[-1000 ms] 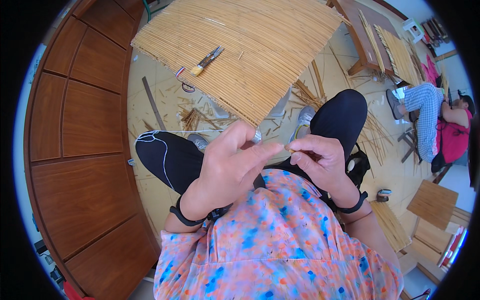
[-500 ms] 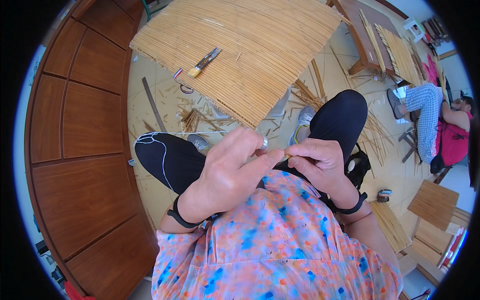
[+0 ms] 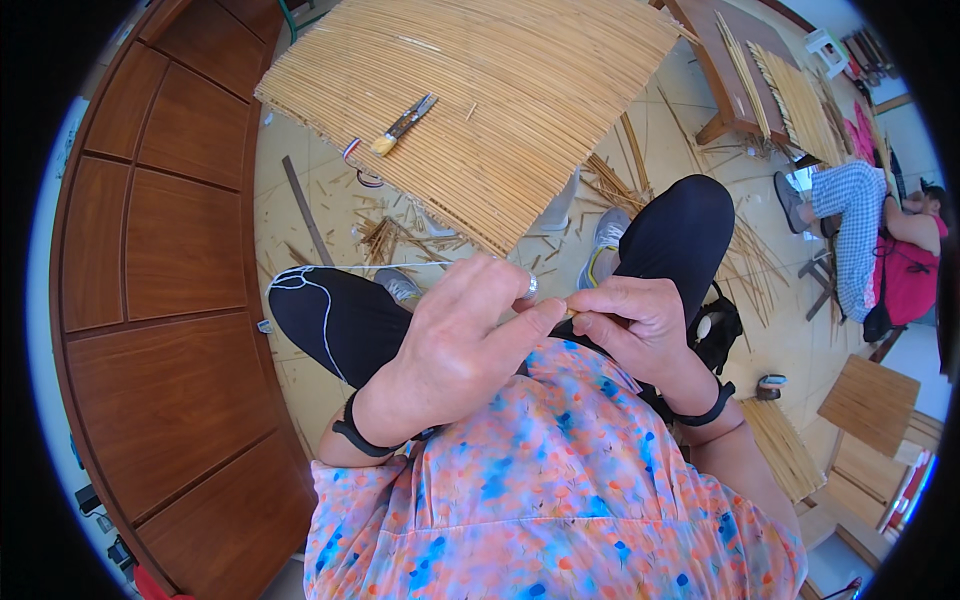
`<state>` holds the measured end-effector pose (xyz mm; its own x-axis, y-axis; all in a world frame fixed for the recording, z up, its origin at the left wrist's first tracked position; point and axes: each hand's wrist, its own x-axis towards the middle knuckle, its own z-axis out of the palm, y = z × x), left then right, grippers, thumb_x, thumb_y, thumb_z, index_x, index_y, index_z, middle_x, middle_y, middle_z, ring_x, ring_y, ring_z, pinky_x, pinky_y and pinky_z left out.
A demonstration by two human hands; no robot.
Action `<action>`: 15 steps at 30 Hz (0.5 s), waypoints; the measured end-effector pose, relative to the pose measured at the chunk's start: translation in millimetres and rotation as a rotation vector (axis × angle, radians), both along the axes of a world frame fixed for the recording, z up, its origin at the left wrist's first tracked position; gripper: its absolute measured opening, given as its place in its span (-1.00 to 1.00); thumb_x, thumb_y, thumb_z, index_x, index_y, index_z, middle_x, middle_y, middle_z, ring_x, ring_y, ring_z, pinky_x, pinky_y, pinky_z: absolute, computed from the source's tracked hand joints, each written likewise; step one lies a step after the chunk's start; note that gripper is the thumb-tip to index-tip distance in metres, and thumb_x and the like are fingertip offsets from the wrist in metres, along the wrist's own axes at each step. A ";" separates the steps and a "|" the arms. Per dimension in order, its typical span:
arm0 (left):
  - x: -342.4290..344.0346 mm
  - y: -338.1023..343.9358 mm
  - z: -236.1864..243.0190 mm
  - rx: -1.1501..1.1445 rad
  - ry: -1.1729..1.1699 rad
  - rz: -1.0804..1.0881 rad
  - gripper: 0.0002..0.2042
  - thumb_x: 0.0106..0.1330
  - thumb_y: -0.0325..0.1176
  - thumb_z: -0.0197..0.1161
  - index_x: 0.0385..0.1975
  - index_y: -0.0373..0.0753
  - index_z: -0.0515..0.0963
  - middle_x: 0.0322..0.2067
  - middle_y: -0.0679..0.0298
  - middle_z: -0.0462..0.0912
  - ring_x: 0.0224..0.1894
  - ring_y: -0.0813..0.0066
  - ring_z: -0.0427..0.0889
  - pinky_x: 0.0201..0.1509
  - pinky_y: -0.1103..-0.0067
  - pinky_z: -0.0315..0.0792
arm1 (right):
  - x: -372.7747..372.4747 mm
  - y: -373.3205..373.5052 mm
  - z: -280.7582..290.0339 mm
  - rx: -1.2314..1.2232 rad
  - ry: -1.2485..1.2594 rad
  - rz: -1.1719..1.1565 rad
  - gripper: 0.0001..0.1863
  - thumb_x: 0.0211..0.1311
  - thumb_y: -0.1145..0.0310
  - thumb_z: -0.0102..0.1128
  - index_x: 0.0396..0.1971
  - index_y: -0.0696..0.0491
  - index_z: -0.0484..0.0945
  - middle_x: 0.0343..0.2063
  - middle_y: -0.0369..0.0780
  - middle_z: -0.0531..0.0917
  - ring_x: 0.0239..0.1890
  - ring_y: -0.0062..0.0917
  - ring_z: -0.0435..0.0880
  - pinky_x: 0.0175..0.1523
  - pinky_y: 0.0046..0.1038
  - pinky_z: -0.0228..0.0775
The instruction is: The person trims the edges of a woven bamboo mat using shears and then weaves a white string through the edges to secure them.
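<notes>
In front of my body my left hand (image 3: 455,335) is closed, with a silver ring on one finger. A thin white string (image 3: 400,265) runs to it from over my left knee, where loose loops of the string lie. My right hand (image 3: 637,322) is pinched shut, its thumb and forefinger on a tiny straw-coloured piece (image 3: 571,313). My left thumb tip meets that piece too; most of it is hidden by the fingers. Beyond my hands lies a large mat of straw-coloured sticks (image 3: 500,120), and a dark hand tool with a yellow end (image 3: 405,125) rests on it.
Cut stick pieces (image 3: 385,240) litter the tiled floor. A tall brown wooden cabinet (image 3: 185,245) stands at the left. At the far right a person in pink (image 3: 905,265) sits near a brown table (image 3: 715,65) carrying more sticks. A wooden stool (image 3: 868,397) stands right.
My hands stay almost in the same place and hold the same pinch. The view has shifted very slightly; the person at the right has moved a little.
</notes>
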<state>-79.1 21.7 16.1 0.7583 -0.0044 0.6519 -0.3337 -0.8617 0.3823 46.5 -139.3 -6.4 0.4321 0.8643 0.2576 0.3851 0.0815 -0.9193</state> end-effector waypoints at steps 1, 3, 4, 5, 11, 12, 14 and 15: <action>-0.4 -0.3 0.9 0.000 0.001 0.001 -0.71 -0.31 -0.60 0.32 -0.45 -0.29 0.60 -0.54 0.27 0.32 -0.57 0.44 0.36 -0.61 0.63 0.26 | -0.1 0.2 0.2 0.000 0.001 0.001 -0.82 -0.04 0.59 0.27 -0.37 0.10 0.62 -0.56 -0.21 0.63 -0.54 -0.55 0.62 -0.47 -0.61 0.40; -1.1 -0.9 5.8 0.024 0.025 -0.010 -0.74 -0.30 -0.58 0.32 -0.48 -0.31 0.59 -0.55 0.26 0.32 -0.56 0.42 0.37 -0.61 0.61 0.27 | -0.1 1.0 0.2 -0.016 -0.044 0.008 -0.83 -0.05 0.58 0.27 -0.38 0.09 0.62 -0.57 -0.21 0.62 -0.56 -0.53 0.61 -0.48 -0.60 0.40; -1.5 -0.3 9.4 0.023 0.025 -0.010 -0.74 -0.30 -0.58 0.32 -0.48 -0.31 0.59 -0.55 0.26 0.32 -0.56 0.42 0.37 -0.61 0.61 0.27 | 0.5 1.0 0.0 -0.017 -0.043 0.007 -0.83 -0.05 0.58 0.27 -0.38 0.09 0.62 -0.57 -0.21 0.62 -0.56 -0.53 0.61 -0.48 -0.60 0.40; -2.4 1.0 13.8 0.039 0.093 -0.025 -0.74 -0.29 -0.57 0.31 -0.48 -0.32 0.58 -0.55 0.25 0.32 -0.55 0.41 0.37 -0.60 0.60 0.28 | 1.4 1.0 -0.3 -0.027 -0.082 0.014 -0.83 -0.05 0.57 0.27 -0.38 0.09 0.63 -0.58 -0.21 0.61 -0.58 -0.52 0.61 -0.50 -0.60 0.39; -3.5 2.8 13.7 0.107 0.189 -0.084 -0.75 -0.26 -0.55 0.27 -0.46 -0.35 0.55 -0.53 0.22 0.31 -0.53 0.35 0.39 -0.55 0.55 0.32 | -0.3 -1.1 -4.6 -0.057 -0.084 -0.006 -0.86 -0.07 0.55 0.28 -0.42 0.08 0.64 -0.62 -0.19 0.60 -0.61 -0.48 0.60 -0.54 -0.58 0.37; -3.7 1.3 12.8 0.117 0.170 -0.080 -0.74 -0.25 -0.55 0.26 -0.44 -0.35 0.54 -0.53 0.22 0.30 -0.52 0.33 0.39 -0.54 0.53 0.33 | -0.8 -1.3 -4.0 -0.065 -0.080 -0.014 -0.87 -0.08 0.54 0.29 -0.44 0.08 0.64 -0.62 -0.18 0.60 -0.61 -0.48 0.60 -0.54 -0.58 0.37; -3.1 -0.4 11.6 0.124 0.180 -0.079 -0.74 -0.24 -0.55 0.25 -0.44 -0.36 0.53 -0.53 0.21 0.30 -0.52 0.32 0.40 -0.53 0.52 0.33 | -2.1 -0.8 -3.6 -0.071 -0.079 -0.029 -0.87 -0.08 0.54 0.29 -0.44 0.08 0.64 -0.62 -0.18 0.60 -0.61 -0.48 0.60 -0.54 -0.58 0.37; -2.9 -0.8 11.0 0.131 0.189 -0.076 -0.75 -0.23 -0.55 0.24 -0.44 -0.36 0.52 -0.52 0.20 0.30 -0.51 0.30 0.40 -0.52 0.51 0.34 | -2.8 -0.4 -3.5 -0.076 -0.079 -0.041 -0.87 -0.08 0.53 0.30 -0.44 0.08 0.64 -0.62 -0.17 0.60 -0.61 -0.47 0.61 -0.53 -0.58 0.37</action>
